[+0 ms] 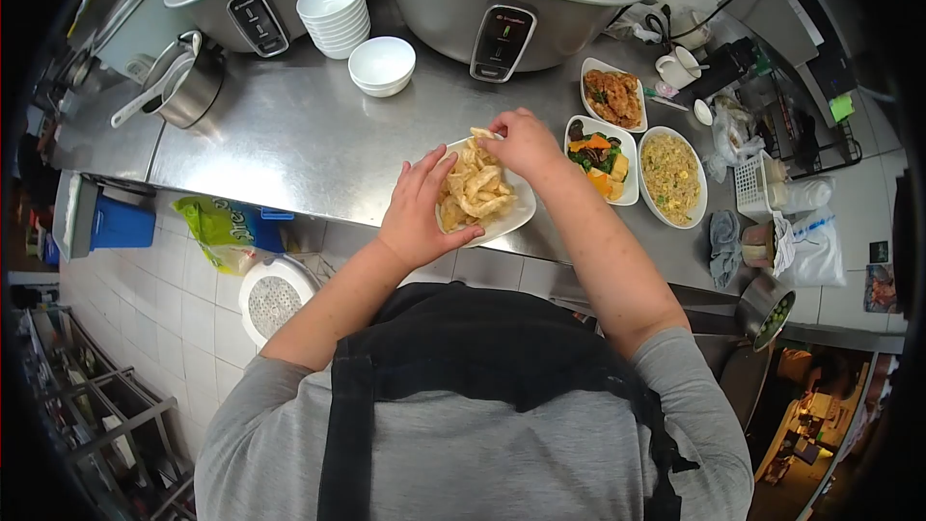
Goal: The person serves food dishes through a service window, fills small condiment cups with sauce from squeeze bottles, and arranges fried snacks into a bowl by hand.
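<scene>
A white dish [517, 213] near the counter's front edge holds a heap of pale golden fried pieces [479, 190], perhaps crackers or fried wontons. My left hand [422, 205] rests against the left side of the heap, fingers spread, its thumb near the dish's front rim. Above the back of the heap, my right hand [522, 142] is closed, pinching one fried piece [481, 133] between thumb and fingertips. Right of that hand stand a dish of mixed vegetables [601, 162], an oval bowl of fried rice [672, 178] and a dish of browned fried meat [614, 96].
Large rice cookers [516, 0] line the back of the steel counter [280, 135]. Stacked white bowls [333, 14] stand before them. A pot with utensils [188, 87] sits at left, a white basket [752, 185] at right. A green bag [214, 232] lies on the floor.
</scene>
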Available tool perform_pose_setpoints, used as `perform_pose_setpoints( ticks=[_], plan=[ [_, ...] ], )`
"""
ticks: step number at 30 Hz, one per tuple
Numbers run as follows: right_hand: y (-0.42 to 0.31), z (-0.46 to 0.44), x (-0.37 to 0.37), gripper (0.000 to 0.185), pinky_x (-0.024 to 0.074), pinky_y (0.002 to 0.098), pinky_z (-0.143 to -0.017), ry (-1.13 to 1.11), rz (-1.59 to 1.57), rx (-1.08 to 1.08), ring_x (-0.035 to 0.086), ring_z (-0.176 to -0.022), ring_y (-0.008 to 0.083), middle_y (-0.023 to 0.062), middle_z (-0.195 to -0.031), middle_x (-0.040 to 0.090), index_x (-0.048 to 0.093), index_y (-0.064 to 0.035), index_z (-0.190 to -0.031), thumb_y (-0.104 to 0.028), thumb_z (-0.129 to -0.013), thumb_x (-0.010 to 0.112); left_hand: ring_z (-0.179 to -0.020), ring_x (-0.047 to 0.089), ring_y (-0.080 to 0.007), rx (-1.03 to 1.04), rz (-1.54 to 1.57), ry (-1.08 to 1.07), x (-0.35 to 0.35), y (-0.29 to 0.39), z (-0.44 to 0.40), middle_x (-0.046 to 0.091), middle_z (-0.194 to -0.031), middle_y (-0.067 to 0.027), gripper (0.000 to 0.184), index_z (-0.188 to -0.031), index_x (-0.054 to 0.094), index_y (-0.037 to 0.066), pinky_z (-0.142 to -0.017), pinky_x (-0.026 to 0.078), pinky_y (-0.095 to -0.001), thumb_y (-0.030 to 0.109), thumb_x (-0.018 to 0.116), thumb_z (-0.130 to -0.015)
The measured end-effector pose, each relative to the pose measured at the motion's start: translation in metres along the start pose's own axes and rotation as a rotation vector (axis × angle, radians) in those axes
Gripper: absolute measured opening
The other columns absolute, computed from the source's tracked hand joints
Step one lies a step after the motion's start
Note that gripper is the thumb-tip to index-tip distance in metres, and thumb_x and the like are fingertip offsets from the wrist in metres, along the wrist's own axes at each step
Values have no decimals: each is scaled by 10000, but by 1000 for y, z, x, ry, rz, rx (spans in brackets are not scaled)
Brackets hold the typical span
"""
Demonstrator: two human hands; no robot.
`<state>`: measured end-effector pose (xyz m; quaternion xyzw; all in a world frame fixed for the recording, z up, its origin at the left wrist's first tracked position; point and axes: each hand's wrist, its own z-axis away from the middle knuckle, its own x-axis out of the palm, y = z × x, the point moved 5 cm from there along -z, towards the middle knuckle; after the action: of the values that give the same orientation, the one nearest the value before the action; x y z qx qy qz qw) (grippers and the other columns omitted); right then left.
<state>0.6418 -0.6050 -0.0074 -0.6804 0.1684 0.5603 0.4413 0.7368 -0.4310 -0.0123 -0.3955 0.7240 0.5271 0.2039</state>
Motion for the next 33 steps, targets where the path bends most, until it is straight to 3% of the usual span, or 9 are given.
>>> perform_pose_setpoints(
  ticks=[7,9,13,19,21,25,27,31,33],
  plan=[
    [5,47,-33,210,494,351,-789,-40,-373,112,611,-897,263,94,-976,605,605,-31,-872,-153,-752,727,-1269,399,-379,18,-5,35,-7,1,2,373,-1410,-181,906,-1382,337,57,-1082,269,-545,394,789,-673],
    [3,71,-31,168,502,356,-787,193,-88,-300,608,-919,243,77,-1045,590,616,-39,-929,-98,-782,675,-1262,410,-380,-7,26,39,-6,-3,3,385,-1400,-192,855,-1373,354,49,-1065,313,-491,365,775,-699],
    [13,85,-27,208,503,354,-811,91,-194,-361,600,-948,245,75,-1058,578,621,-53,-1003,-69,-796,636,-1239,426,-368,-1,92,60,-1,-12,0,399,-1373,-199,840,-1354,378,41,-1060,329,-493,366,781,-693],
    [8,73,-32,277,468,370,-892,4,-261,-218,559,-1043,297,119,-1077,561,617,-55,-1080,-95,-806,599,-1183,470,-374,16,221,24,6,-10,-8,456,-1310,-217,786,-1345,365,9,-1008,396,-419,274,761,-720],
    [3,65,-25,337,495,354,-832,83,53,-518,599,-938,250,116,-1084,591,598,-66,-1142,-124,-813,639,-1166,482,-372,12,210,-4,5,-9,-8,465,-1300,-216,764,-1343,358,2,-999,402,-418,240,746,-729],
    [3,52,-29,365,501,350,-801,5,-38,-316,616,-889,233,120,-975,632,584,-63,-1178,-160,-830,639,-1161,486,-363,-12,230,-26,4,-10,-9,472,-1291,-212,758,-1345,357,2,-997,404,-413,229,739,-732],
    [8,53,-30,330,500,348,-786,-218,-183,2,628,-825,249,125,-883,647,606,-49,-1157,-175,-853,624,-1155,492,-354,-23,225,-42,5,-6,-9,485,-1276,-203,756,-1346,360,-2,-993,405,-409,243,738,-738],
    [27,51,-21,276,502,342,-775,-163,-328,92,637,-786,245,118,-851,664,637,-50,-1121,-173,-876,602,-1156,490,-353,-34,214,20,7,-7,-6,490,-1272,-200,743,-1345,373,9,-988,408,-406,256,736,-745],
    [18,55,-15,235,494,370,-834,-249,-363,31,636,-872,297,146,-963,665,674,-55,-1050,-159,-874,557,-1161,486,-359,-73,197,-43,11,-11,-5,493,-1277,-193,722,-1345,388,29,-992,402,-411,265,730,-755]
  ],
)
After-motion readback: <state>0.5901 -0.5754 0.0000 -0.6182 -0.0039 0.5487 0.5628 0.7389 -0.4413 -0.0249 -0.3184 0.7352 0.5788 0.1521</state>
